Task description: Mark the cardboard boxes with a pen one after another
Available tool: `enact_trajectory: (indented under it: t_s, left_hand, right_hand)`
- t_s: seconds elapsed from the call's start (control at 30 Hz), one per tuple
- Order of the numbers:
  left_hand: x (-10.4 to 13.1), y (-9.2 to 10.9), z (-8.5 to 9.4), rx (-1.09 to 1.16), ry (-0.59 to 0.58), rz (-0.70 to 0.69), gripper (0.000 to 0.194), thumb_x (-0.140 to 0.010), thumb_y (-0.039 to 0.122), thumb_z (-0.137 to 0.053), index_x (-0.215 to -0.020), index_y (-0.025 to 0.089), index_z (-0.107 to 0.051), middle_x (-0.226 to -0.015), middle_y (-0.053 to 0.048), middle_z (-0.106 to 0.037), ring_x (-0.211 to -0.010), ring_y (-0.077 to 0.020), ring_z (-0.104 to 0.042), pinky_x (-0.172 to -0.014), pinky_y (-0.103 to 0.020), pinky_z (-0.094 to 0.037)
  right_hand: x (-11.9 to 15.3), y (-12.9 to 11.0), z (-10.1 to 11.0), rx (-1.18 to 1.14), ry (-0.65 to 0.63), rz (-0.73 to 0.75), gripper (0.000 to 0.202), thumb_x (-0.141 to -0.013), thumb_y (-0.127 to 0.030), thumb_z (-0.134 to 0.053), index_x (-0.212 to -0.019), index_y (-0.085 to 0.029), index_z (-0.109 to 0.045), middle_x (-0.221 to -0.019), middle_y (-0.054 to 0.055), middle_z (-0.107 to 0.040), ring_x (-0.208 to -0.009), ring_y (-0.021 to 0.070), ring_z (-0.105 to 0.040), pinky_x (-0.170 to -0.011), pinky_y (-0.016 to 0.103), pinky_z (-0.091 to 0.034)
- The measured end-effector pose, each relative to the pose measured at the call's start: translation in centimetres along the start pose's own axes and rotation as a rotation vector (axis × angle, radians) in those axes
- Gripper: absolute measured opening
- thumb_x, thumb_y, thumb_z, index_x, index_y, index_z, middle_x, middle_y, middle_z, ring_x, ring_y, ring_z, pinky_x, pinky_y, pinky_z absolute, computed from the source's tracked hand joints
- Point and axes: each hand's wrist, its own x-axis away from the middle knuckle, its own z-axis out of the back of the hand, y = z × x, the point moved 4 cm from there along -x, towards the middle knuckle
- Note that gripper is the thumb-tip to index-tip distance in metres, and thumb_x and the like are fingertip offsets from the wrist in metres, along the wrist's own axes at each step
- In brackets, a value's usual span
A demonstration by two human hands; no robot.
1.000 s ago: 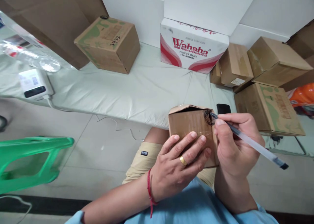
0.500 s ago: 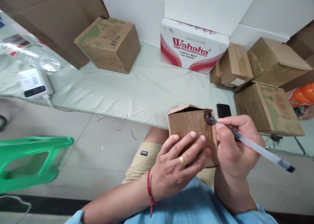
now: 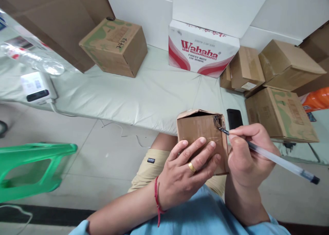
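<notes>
A small brown cardboard box (image 3: 196,127) rests at my lap, just in front of the table edge. My left hand (image 3: 190,173) lies on its face with fingers stretched out, a gold ring on one finger. Between the thumb and fingers of my right hand (image 3: 250,156) is a pen (image 3: 280,156) with a clear barrel and dark end cap. Its tip touches or nearly touches a dark, scribbled-looking patch (image 3: 218,121) at the box's upper right corner. A dark gap shows under the box's top flap.
On the cloth-covered table (image 3: 123,94) stand a cardboard box marked 2422 (image 3: 115,46), a Wahaha carton (image 3: 203,51), stacked boxes (image 3: 282,115), a black phone (image 3: 234,118) and a white device with a cable (image 3: 38,87). A green stool (image 3: 56,151) stands at left; an orange bottle (image 3: 317,99) at right.
My right hand and the pen have shifted slightly right, the tip moving down along the dark patch. My left hand stays on the box. A hand near the orange bottle is gone from view.
</notes>
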Motion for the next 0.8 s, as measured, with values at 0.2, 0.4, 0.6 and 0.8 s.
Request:
enact_trajectory:
  t_s: [0.2,0.4,0.6,0.8]
  left_hand:
    - [-0.2,0.0,0.2,0.012,0.006,0.014,0.04,-0.106,0.026,-0.064,-0.145,0.027,-0.071,-0.16,0.001,-0.066,-0.164,-0.0219,-0.041,-0.142,-0.043,-0.014]
    - [-0.2,0.0,0.1,-0.003,0.006,0.01,0.04,-0.105,0.026,-0.065,-0.144,0.029,-0.072,-0.158,0.0,-0.067,-0.164,-0.022,-0.042,-0.142,-0.043,-0.015]
    - [-0.2,-0.1,-0.1,-0.007,0.027,0.005,0.038,-0.102,0.027,-0.071,-0.139,0.03,-0.074,-0.157,0.0,-0.068,-0.164,-0.0222,-0.043,-0.142,-0.043,-0.017]
    - [-0.4,-0.1,0.0,0.02,0.037,0.019,0.029,-0.104,0.027,-0.068,-0.132,0.031,-0.077,-0.16,0.002,-0.066,-0.163,-0.0217,-0.044,-0.141,-0.042,-0.017]
  right_hand:
    - [0.2,-0.4,0.3,0.012,0.127,0.021,0.006,-0.084,-0.019,-0.071,-0.081,-0.022,-0.075,-0.066,-0.003,-0.065,-0.054,0.0128,-0.057,-0.051,0.027,-0.044]
    - [0.6,-1.1,0.3,-0.015,0.146,0.078,0.006,-0.089,-0.018,-0.073,-0.091,-0.022,-0.077,-0.07,-0.002,-0.068,-0.054,0.0123,-0.059,-0.051,0.028,-0.047]
    - [0.4,-1.3,-0.2,0.175,0.003,0.25,0.007,-0.093,-0.02,-0.074,-0.098,-0.024,-0.077,-0.08,0.0,-0.075,-0.058,0.0133,-0.065,-0.055,0.027,-0.053]
    - [0.0,-1.4,-0.5,0.251,-0.09,0.342,0.017,-0.094,-0.013,-0.073,-0.106,-0.026,-0.075,-0.086,0.0,-0.077,-0.07,0.0158,-0.072,-0.072,0.029,-0.061]
